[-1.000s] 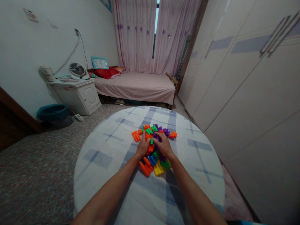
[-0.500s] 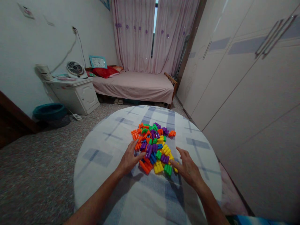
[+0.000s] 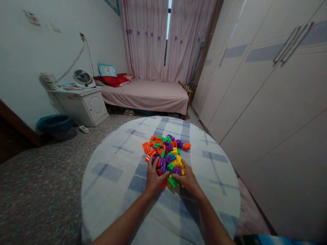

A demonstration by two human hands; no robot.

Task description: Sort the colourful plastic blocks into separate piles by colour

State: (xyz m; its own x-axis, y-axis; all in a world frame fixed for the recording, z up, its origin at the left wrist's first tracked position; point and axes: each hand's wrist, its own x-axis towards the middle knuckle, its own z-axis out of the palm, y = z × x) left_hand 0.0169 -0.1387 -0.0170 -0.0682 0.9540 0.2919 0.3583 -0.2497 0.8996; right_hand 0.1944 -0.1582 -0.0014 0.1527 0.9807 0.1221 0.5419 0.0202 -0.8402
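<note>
A heap of plastic building blocks (image 3: 167, 146) in orange, green, purple, yellow and blue lies on the round table (image 3: 114, 200). My left hand (image 3: 154, 176) curls round the near left side of the heap, its fingers on orange and purple blocks. From the near right, my right hand (image 3: 187, 175) wraps round yellow, purple and green blocks. Both thumbs point inward and almost meet. A green block (image 3: 173, 182) sits tilted at the near edge between the hands. The blocks under my palms are partly hidden.
One orange block (image 3: 187, 146) lies at the heap's right edge. Beyond the table stands a bed (image 3: 150, 92). A white cabinet (image 3: 89, 105) with a fan (image 3: 83, 77) is at the left, and a tall wardrobe (image 3: 268, 112) rises at the right.
Both hands have moved inward, from beside the heap to round its near part. The near blocks are pressed closer together, and the green one at the front has shifted left and tilted.
</note>
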